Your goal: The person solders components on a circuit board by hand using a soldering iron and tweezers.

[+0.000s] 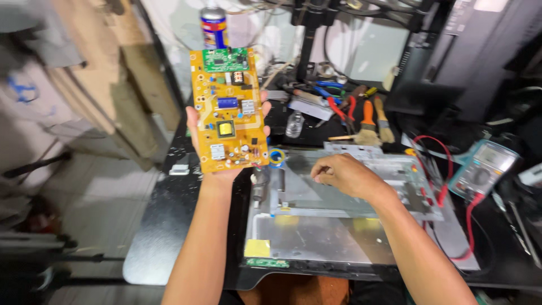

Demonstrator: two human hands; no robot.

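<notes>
Circuit board (228,110), yellow with a green strip on top, stands upright in our left hand (226,144), our fingers clamped on both its long edges, held up above the dark bench's (164,226) left side. Rightward, our right hand (344,175) rests as a loose fist on the grey metal panel (316,226), holding nothing. Beyond lie brushes (375,121) and pliers (341,107), then a multimeter (484,168) with red leads.
</notes>
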